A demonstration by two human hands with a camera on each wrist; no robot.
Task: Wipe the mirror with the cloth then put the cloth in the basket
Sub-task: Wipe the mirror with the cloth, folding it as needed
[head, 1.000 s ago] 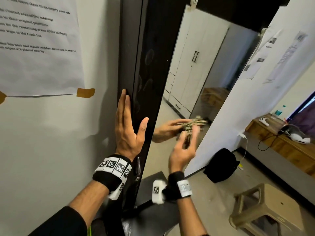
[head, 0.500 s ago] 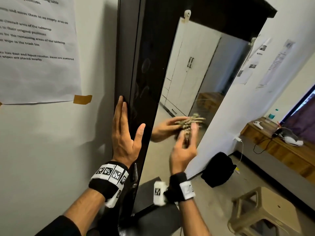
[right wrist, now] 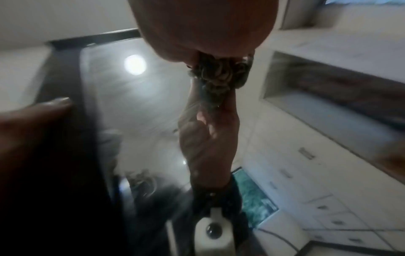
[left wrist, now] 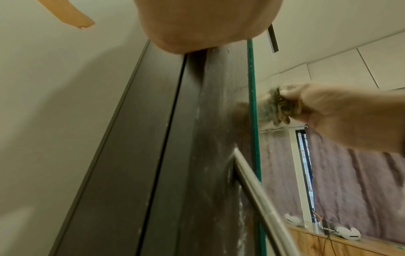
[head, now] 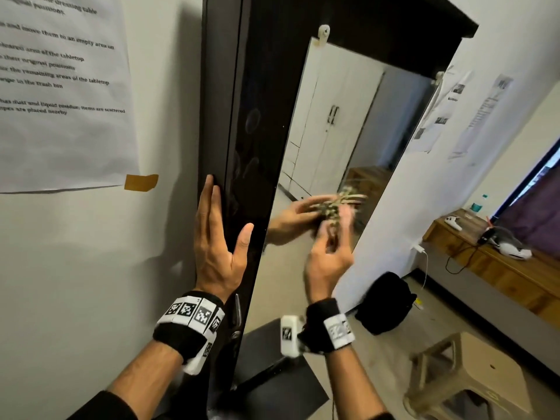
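The mirror (head: 333,131) is set in a dark cabinet door and stands close in front of me. My right hand (head: 328,253) grips a bunched olive patterned cloth (head: 331,207) and presses it on the glass at about mid height; the hand is blurred. In the left wrist view the cloth (left wrist: 278,107) sits just right of the green glass edge. The right wrist view shows the cloth (right wrist: 217,74) against the glass, with the hand's reflection below it. My left hand (head: 218,234) lies flat on the dark frame (head: 221,116) left of the mirror, fingers straight. No basket is in view.
A printed sheet (head: 60,86) is taped to the wall on the left. A metal door handle (left wrist: 258,190) runs below my left hand. On the floor to the right are a black bag (head: 385,304) and a beige plastic stool (head: 472,377). A wooden desk (head: 491,262) lines the right wall.
My right hand keeps rubbing the cloth over the same patch of glass, its fingers now more curled and blurred. The left hand stays flat on the frame. My view has tilted up slightly.
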